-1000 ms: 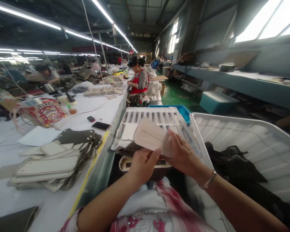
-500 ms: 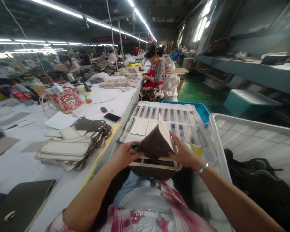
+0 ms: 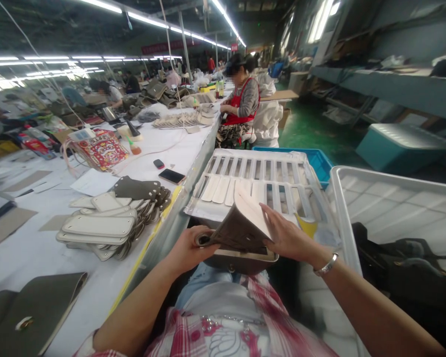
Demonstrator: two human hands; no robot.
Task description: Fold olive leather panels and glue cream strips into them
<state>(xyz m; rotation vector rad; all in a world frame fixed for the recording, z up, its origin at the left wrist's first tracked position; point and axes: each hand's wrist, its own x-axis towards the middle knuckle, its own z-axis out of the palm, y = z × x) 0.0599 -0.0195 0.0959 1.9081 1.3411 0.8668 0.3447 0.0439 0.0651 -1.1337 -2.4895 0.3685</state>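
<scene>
A dark grey-brown handbag point(image 3: 241, 265) rests in my lap, its pale-edged opening partly covered by a raised leather flap point(image 3: 235, 224) with a cream underside. My left hand point(image 3: 191, 250) is closed around the curled left end of the flap. On the other side, my right hand point(image 3: 288, 237) holds the flap's right edge, thumb on the dark face and fingers against the cream side. Left of my arm lies a stack of pale, rounded leather pieces point(image 3: 98, 223) with small metal studs. A dark leather bag piece point(image 3: 40, 307) with a metal clasp is at the lower left.
Ahead stands a white slatted rack point(image 3: 252, 171) carrying pale strips. A large white bin point(image 3: 401, 198) with dark bags is on my right, a blue crate point(image 3: 317, 166) behind the rack. On the white table point(image 3: 163, 148) lie a phone point(image 3: 172, 175) and a patterned bag point(image 3: 106, 148). A co-worker point(image 3: 241, 99) sits farther along.
The flap has tipped lower over the handbag, so less of the opening shows. Both hands keep hold of it. The head view has shifted slightly.
</scene>
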